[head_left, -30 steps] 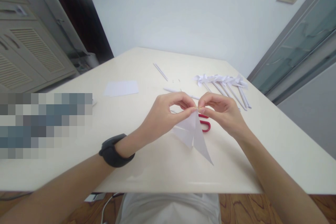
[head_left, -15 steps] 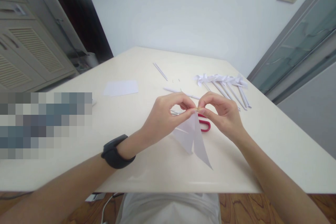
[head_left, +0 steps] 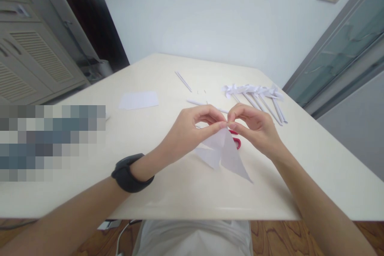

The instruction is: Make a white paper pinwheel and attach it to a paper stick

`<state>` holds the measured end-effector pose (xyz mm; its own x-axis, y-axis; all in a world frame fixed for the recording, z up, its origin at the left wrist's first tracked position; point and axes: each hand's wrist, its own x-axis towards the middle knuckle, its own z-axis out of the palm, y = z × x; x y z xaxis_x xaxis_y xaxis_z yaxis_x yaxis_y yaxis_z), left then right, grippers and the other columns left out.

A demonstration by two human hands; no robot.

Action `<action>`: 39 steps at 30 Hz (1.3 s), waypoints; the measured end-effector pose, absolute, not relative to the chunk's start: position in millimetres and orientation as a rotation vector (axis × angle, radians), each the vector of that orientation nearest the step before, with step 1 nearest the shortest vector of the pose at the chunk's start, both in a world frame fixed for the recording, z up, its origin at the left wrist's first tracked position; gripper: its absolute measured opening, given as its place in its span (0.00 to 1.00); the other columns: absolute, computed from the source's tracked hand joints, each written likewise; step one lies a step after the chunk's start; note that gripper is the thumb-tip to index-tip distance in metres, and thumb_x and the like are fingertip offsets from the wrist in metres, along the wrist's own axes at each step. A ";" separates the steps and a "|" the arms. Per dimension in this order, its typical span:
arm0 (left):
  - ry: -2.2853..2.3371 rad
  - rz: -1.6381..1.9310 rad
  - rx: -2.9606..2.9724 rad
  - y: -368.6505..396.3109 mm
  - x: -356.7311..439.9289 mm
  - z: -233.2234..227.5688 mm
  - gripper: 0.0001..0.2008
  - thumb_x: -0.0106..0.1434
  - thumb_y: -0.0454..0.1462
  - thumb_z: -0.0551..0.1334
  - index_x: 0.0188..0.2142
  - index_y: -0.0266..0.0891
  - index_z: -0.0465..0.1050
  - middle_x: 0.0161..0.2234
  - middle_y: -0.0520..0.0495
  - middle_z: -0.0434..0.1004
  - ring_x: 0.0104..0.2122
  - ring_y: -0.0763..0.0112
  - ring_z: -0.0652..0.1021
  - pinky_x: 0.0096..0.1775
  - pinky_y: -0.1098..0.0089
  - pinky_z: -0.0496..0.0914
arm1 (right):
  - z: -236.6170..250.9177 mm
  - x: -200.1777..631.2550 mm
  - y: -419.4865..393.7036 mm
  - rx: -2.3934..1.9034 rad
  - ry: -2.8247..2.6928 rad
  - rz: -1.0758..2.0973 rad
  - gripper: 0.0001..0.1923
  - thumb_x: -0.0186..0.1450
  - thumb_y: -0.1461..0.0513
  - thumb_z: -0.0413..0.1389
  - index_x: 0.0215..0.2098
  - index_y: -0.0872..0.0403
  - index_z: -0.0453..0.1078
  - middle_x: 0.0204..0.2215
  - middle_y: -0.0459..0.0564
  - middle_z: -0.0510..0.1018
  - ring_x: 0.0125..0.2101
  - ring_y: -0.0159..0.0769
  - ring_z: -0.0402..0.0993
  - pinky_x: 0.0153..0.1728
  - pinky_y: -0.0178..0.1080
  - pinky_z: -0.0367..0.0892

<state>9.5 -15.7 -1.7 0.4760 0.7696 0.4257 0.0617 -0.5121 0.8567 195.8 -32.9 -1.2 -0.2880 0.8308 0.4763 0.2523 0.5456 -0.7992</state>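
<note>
A white paper piece (head_left: pixel 223 154) hangs over the middle of the cream table (head_left: pixel 168 184), cut into pointed flaps. My left hand (head_left: pixel 187 132) pinches its top tip between thumb and forefinger. My right hand (head_left: pixel 255 128) pinches the same tip from the other side, fingertips almost touching the left ones. A black band sits on my left wrist (head_left: pixel 129 173). Red-handled scissors (head_left: pixel 236 140) lie on the table just behind the paper, mostly hidden by it and my right hand.
A row of finished white paper pinwheels on rolled sticks (head_left: pixel 258 96) lies at the far right. A flat white sheet (head_left: pixel 138 100) lies at the left. Thin rolled paper sticks (head_left: pixel 183 81) rest farther back. A blurred patch covers the left edge.
The paper's lower flap has swung out to the right and spread wider. Both hands stay pinched at the same tip, barely shifted.
</note>
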 end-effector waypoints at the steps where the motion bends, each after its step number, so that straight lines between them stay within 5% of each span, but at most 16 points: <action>1: 0.682 1.071 1.888 -15.6 9.6 -1.9 0.05 0.60 0.37 0.61 0.33 0.37 0.74 0.33 0.48 0.77 0.35 0.70 0.77 0.40 0.71 0.72 | -1.9 195.8 -32.7 -0.889 -1.810 0.756 0.09 0.59 0.55 0.60 0.30 0.52 0.70 0.29 0.47 0.70 0.31 0.34 0.67 0.35 0.38 0.65; 39: 0.653 1.049 1.854 -16.7 9.5 -1.8 0.04 0.60 0.36 0.61 0.33 0.36 0.72 0.33 0.49 0.76 0.35 0.71 0.77 0.40 0.72 0.71 | -8.2 193.5 -30.5 -0.793 -1.797 0.762 0.03 0.61 0.61 0.58 0.31 0.53 0.69 0.30 0.47 0.69 0.32 0.32 0.66 0.35 0.37 0.63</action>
